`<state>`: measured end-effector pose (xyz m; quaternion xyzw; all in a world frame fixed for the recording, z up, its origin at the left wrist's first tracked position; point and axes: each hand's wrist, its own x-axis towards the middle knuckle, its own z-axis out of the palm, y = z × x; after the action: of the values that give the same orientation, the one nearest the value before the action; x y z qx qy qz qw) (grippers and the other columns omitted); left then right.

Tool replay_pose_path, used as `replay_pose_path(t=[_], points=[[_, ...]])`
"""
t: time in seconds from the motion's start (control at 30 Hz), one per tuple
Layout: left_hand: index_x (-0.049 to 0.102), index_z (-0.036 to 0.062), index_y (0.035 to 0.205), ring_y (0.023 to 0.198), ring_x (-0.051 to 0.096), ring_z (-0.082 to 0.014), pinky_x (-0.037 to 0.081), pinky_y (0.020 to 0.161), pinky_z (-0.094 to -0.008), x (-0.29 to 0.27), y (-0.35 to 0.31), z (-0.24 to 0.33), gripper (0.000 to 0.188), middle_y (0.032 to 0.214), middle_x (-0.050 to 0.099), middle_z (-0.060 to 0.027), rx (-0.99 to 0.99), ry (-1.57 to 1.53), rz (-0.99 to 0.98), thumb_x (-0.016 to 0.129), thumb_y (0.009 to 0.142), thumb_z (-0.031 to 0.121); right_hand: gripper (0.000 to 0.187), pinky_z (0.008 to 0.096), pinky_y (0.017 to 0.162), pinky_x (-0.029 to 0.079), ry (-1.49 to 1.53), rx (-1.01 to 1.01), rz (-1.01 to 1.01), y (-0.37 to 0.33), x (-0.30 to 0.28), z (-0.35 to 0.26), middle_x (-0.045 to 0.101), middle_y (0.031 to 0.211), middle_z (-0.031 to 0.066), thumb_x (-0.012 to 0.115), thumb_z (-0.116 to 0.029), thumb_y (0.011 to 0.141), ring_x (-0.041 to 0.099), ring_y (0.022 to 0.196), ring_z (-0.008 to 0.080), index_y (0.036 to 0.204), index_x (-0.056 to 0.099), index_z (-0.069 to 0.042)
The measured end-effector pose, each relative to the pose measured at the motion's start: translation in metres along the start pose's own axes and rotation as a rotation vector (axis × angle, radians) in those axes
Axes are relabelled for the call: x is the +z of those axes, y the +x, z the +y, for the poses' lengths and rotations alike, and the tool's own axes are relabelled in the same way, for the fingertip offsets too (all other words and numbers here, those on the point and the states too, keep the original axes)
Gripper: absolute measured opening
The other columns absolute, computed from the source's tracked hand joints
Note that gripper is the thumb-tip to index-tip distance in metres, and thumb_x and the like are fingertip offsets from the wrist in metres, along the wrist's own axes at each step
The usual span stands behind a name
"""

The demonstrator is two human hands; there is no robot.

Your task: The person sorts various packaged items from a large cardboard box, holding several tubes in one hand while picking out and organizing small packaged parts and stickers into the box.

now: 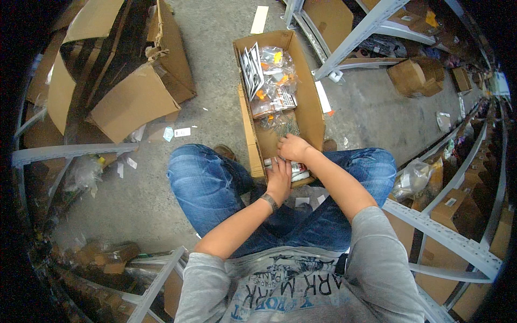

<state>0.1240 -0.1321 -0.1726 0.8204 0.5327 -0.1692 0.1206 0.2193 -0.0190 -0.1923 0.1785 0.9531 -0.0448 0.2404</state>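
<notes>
A long open cardboard box (318,116) stands between my knees. At its near end my left hand (278,180) is closed over a white tube, part of which sticks out beside the fingers. Another white tube (300,176) lies nearest the box's end wall. Just beyond, my right hand (293,148) has its fingers curled down into the box; what they hold, if anything, is hidden. A tangle of thin greyish pieces (284,126) lies past the right fingertips. Farther in are clear plastic bags (281,67) with orange parts and black-and-white printed sheets (251,70).
A big torn cardboard carton (134,102) stands on the left. Grey metal shelf frames (361,40) rise at the far right and around both sides. A smaller carton (414,78) sits on the concrete floor (371,102) at right, with paper scraps (182,132) scattered about.
</notes>
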Motion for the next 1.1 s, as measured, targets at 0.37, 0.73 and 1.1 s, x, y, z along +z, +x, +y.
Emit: replay_pose_path(t=[0.37, 0.73, 1.1], points=[[0.027, 0.0010, 0.131, 0.119, 0.034, -0.0374, 0.043, 0.084, -0.0417, 0.002, -0.001, 0.000, 0.096, 0.129, 0.034, -0.0231, -0.022, 0.008, -0.010, 0.065, 0.063, 0.056, 0.015, 0.0337, 0.078, 0.038, -0.115, -0.022, -0.059, 0.007, -0.008, -0.002, 0.062, 0.091, -0.0038, 0.053, -0.022, 0.077, 0.051, 0.098, 0.0158, 0.078, 0.068, -0.018], [0.024, -0.0001, 0.132, 0.120, 0.033, -0.0375, 0.042, 0.088, -0.0431, 0.004, 0.001, 0.002, 0.104, 0.128, 0.034, -0.0233, -0.037, -0.006, 0.034, 0.069, 0.058, 0.057, 0.017, 0.0351, 0.081, 0.035, -0.057, 0.291, -0.002, -0.002, 0.001, 0.003, 0.060, 0.092, -0.0009, 0.053, -0.019, 0.075, 0.047, 0.098, 0.0193, 0.080, 0.067, -0.012], [0.025, -0.0022, 0.131, 0.119, 0.033, -0.0383, 0.043, 0.086, -0.0432, 0.001, 0.001, 0.003, 0.102, 0.128, 0.034, -0.0233, -0.017, 0.010, 0.008, 0.068, 0.059, 0.057, 0.049, 0.0468, 0.100, 0.024, 0.045, 0.366, 0.064, 0.012, 0.012, -0.013, 0.031, 0.138, 0.0091, 0.045, -0.021, 0.083, 0.027, 0.127, 0.0228, 0.130, 0.038, -0.007]])
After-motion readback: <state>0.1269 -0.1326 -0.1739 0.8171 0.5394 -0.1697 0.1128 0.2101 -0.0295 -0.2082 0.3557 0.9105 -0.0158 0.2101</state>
